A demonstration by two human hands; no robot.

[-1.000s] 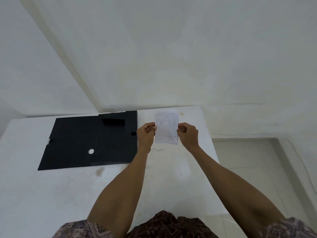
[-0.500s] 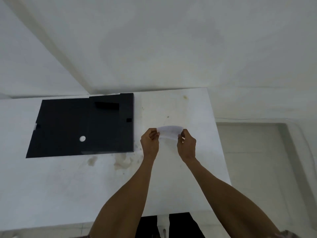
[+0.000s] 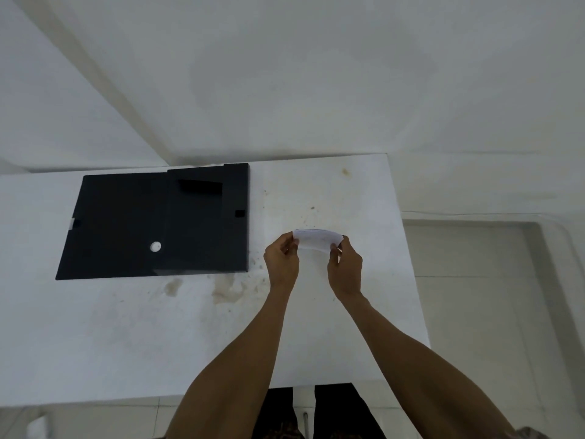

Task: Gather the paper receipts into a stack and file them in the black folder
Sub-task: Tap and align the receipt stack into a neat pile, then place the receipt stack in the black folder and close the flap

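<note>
A white tabletop [image 3: 110, 337] fills the lower part of the view, set against white walls that meet in a corner behind it. On its left half lies the black folder [image 3: 152, 223], flat and spread open, with its far edge near the wall. A small white round spot [image 3: 155, 246] shows on the folder's surface, and a pale tab [image 3: 72, 223] sits at its left edge. Brownish stains [image 3: 223, 288] mark the tabletop just in front of the folder's near right corner, and a few dark specks dot the surface to the folder's right.

Right of the folder, apart from it, the left hand [image 3: 281, 264] and right hand [image 3: 345, 269] are raised over the tabletop. Between them is the stack of receipts [image 3: 317, 239], seen nearly edge-on and bowed upward in the middle. The left fingers [image 3: 289, 245] pinch its left end and the right fingers [image 3: 336, 248] pinch its right end, both closed tight on the paper. Nothing lies between the receipts and the folder.

Past the tabletop's right edge is pale tiled floor [image 3: 474, 312].
</note>
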